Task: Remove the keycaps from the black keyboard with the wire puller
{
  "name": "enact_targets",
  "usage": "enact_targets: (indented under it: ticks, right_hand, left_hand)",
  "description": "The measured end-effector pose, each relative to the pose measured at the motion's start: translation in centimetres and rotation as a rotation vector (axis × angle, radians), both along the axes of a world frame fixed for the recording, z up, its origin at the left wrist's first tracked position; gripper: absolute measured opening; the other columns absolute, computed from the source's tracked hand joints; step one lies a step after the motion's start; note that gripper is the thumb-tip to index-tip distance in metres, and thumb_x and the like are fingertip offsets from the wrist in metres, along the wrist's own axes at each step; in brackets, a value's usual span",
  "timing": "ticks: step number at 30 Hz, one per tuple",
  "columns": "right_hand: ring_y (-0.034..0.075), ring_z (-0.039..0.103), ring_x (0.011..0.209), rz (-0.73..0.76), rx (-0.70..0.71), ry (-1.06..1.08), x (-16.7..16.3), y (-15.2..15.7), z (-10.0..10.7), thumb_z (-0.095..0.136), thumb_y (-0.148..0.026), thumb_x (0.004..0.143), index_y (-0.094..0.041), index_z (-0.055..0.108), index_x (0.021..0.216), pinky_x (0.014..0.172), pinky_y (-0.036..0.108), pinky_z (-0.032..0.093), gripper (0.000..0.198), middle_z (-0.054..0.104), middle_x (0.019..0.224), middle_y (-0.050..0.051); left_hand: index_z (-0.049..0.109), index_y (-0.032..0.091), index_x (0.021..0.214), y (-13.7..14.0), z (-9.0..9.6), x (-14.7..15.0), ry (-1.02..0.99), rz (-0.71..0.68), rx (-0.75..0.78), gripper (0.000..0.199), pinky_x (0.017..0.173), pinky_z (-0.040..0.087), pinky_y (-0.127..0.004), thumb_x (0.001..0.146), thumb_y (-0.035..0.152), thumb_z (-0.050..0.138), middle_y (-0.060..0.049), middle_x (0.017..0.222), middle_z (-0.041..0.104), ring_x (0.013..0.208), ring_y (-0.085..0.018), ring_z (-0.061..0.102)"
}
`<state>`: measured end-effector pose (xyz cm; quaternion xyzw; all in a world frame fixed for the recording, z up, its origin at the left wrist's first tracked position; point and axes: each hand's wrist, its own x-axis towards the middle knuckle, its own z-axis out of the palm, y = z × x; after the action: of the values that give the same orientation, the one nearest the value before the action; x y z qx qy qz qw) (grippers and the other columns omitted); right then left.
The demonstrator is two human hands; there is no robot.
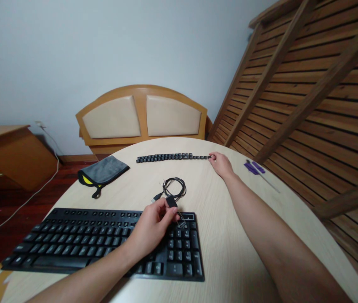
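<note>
1. Head view: the puller (171,201) was held over the keyboard (96,240) by the left hand (152,223), fingers clamped on its black handle, seemingly so its wires hung free.
2. At the table's (223,210) far side, a keycap (209,157) was pinched between the right hand's (221,165) fingertips, apparently for alignment with the row (166,157).
3. The black keyboard was placed nearest, its upper keys partly stripped; black caps were lined up, perhaps for order.

This looks a home bedroom; a padded headboard (143,113) shows.
</note>
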<state>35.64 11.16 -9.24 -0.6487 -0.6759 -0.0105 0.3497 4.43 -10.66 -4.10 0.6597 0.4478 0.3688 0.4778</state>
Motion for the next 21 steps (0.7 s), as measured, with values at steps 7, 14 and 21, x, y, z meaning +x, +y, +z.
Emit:
enact_targets:
  ticks: [7,14,21]
  right_hand:
    - [0.020,0.061,0.085,-0.034,0.001,-0.023,0.17,0.30,-0.24,0.060,-0.022,0.083,-0.018,0.069,0.103,0.080,0.031,0.046,0.023,0.069,0.091,0.006]
    - [0.020,0.062,0.087,-0.023,0.002,-0.023,0.23,0.41,-0.36,0.060,-0.021,0.083,-0.019,0.069,0.105,0.082,0.032,0.046,0.024,0.070,0.095,0.007]
    - [0.021,0.062,0.089,-0.005,-0.001,-0.006,0.20,0.49,-0.37,0.059,-0.018,0.083,-0.018,0.068,0.106,0.084,0.033,0.046,0.025,0.070,0.096,0.007]
  left_hand:
    - [0.052,0.018,0.076,0.06,0.02,0.05,-0.001,0.006,-0.004,0.026,0.067,0.045,-0.029,0.093,0.038,0.052,-0.003,0.075,0.067,0.070,-0.016,0.060]
    - [0.052,0.018,0.076,0.00,0.18,0.09,0.006,0.013,-0.005,0.026,0.066,0.044,-0.029,0.093,0.039,0.052,-0.003,0.074,0.067,0.070,-0.016,0.060]
    - [0.053,0.018,0.076,0.02,0.10,0.13,-0.012,0.007,-0.014,0.026,0.068,0.045,-0.030,0.093,0.038,0.053,-0.004,0.074,0.067,0.070,-0.016,0.060]
